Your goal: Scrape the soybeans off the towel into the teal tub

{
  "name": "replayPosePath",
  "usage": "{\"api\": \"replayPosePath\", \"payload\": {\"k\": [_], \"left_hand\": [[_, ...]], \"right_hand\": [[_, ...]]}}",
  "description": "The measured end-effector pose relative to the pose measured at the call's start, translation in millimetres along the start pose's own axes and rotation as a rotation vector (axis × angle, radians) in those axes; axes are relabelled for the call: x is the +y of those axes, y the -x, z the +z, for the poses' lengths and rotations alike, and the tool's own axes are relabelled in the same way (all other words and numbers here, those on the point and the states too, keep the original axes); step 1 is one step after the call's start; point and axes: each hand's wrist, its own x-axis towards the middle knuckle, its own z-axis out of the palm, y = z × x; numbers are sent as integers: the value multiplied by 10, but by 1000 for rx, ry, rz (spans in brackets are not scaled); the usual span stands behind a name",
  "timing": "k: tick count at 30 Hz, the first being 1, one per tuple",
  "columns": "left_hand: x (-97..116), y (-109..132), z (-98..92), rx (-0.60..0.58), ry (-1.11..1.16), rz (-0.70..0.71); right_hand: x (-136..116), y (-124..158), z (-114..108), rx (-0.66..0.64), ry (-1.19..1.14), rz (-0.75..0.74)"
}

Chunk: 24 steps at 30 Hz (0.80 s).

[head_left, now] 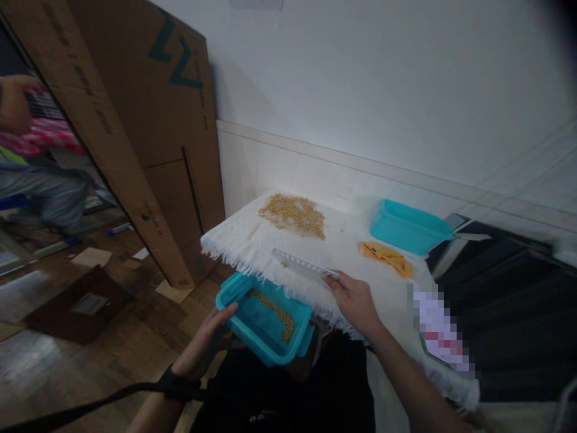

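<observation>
My left hand [220, 328] grips the left rim of a teal plastic tub [265, 355], thumb over the edge. The tub is tilted, just below the table's fringed front edge, with golden round beans [273, 310] in a band on its bottom. In my right hand [356, 297] is a flat, pale, ruler-like strip [304, 264], pinched at its right end. It lies low over the cloth near the front edge; whether it touches cannot be told. A few beans [284, 264] sit beside it. A spread patch of similar beans [295, 213] covers the far left of the white tablecloth [252, 240].
A second teal tub [408, 225] stands at the back right, with an orange cloth [387, 257] in front. A blurred-out sheet [439, 328] lies at the right edge. A tall cardboard box [148, 132] stands left; beyond it, another person [40, 174] sits.
</observation>
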Motion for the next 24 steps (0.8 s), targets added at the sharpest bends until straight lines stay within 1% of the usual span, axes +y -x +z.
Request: {"api": "replayPosePath", "payload": {"k": [4,8,11,15,17,20,24], "left_hand": [[29,18,26,13,-2,-12],[25,12,22,10,-12,-16],[3,20,12,6,-13,0],[-34,41,-7,-26,-5,82],[-47,42,-15,-30,-5,69],[-49,34,-15,-18,-5,56],[-37,21,-2,8,2,23]], "right_hand": [[-54,80,-30,-11,22,-48],[-147,184,-90,-72,11,-84],[-233,288,-110,-109,3,-74],[-318,417,-116,-127,-4,-34],[-340,450,-126,-128,-11,-18],[-354,429,-160,-90,-5,11],[-327,285,-227,38,11,62]]}}
